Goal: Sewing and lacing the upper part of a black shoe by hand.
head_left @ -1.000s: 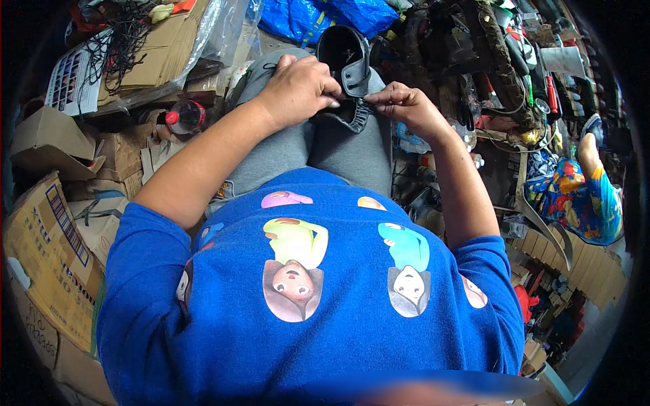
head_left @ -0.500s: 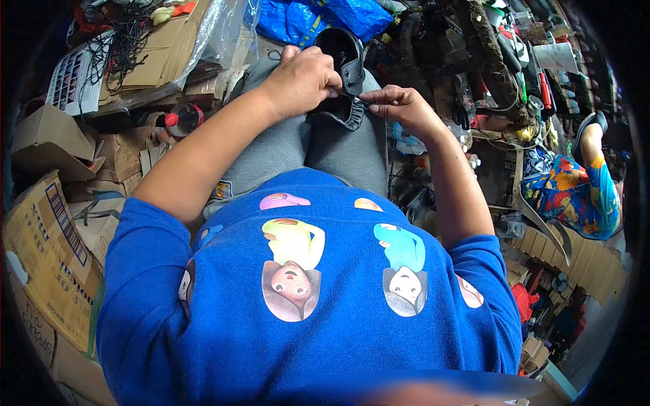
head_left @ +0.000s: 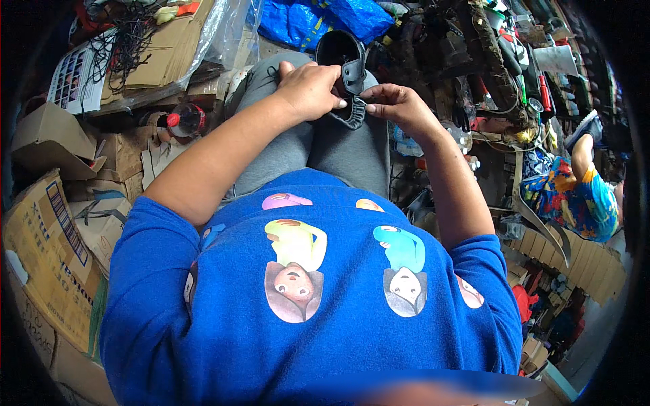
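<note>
A black leather shoe (head_left: pixel 353 78) rests over my grey-trousered thighs (head_left: pixel 277 145). It has a round opening at the far end, a strap with a small stud, and a puckered, gathered edge nearest me. My left hand (head_left: pixel 308 88) is closed on its left side, thumb pressed by the gathers. Just right of that edge, my right hand (head_left: pixel 396 107) has thumb and forefinger brought together in a pinch. What lies between those fingertips is too small to make out.
At left are cardboard boxes (head_left: pixel 51 139) and a red-capped bottle (head_left: pixel 186 120). A blue plastic sheet (head_left: pixel 325 20) lies beyond my knees. Tools and clutter fill the right side, including a red-handled tool (head_left: pixel 544 91). Another person in colourful clothing (head_left: pixel 575 196) is at the far right.
My left hand has shifted slightly right and nearer, its thumb now lower by the gathered edge. My right hand stays pinched close to the shoe. The other person's leg has moved.
</note>
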{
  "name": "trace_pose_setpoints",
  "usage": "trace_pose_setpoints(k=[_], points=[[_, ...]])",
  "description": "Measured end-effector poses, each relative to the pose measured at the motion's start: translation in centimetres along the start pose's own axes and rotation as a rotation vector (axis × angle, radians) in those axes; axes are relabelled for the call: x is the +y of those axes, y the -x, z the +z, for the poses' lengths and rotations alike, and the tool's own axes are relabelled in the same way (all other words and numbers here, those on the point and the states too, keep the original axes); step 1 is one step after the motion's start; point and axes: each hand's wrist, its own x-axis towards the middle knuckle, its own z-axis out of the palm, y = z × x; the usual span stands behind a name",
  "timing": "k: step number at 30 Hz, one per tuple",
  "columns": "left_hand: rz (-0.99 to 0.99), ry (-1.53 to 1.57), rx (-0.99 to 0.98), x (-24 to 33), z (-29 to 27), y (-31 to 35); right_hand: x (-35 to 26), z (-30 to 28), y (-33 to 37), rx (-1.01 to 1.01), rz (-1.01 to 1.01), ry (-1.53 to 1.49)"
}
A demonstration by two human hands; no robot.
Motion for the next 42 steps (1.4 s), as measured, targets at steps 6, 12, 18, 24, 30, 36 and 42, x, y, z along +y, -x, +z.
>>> trace_pose_setpoints(k=[6,12,18,24,30,36,42], points=[[0.036,0.010,-0.078,0.5,-0.5,0.2,-1.4,0.4,0.0,-0.004,0.014,0.174],[0.273,-0.261,-0.102,1.1,-1.5,0.0,0.1,0.1,-0.7,-0.041,-0.033,0.209],[0.337,-0.189,0.041,-0.9,-1.2,2.2,0.4,-1.9,0.8,-0.036,-0.026,-0.033],[0.256,-0.112,0.007,-0.1,-0.5,1.0,2.0,-1.3,1.6,0.034,-0.220,0.204],[0.345,-0.193,-0.076,-0.1,-0.5,0.5,0.5,-3.3,4.1,0.123,-0.191,0.049],[0.359,-0.260,-0.086,0.4,-0.3,0.8,0.0,-3.8,0.5,0.553,-0.351,0.987],[0.343,-0.322,-0.018,-0.4,-0.1,1.4,-4.2,0.4,1.8,0.131,-0.581,1.445]])
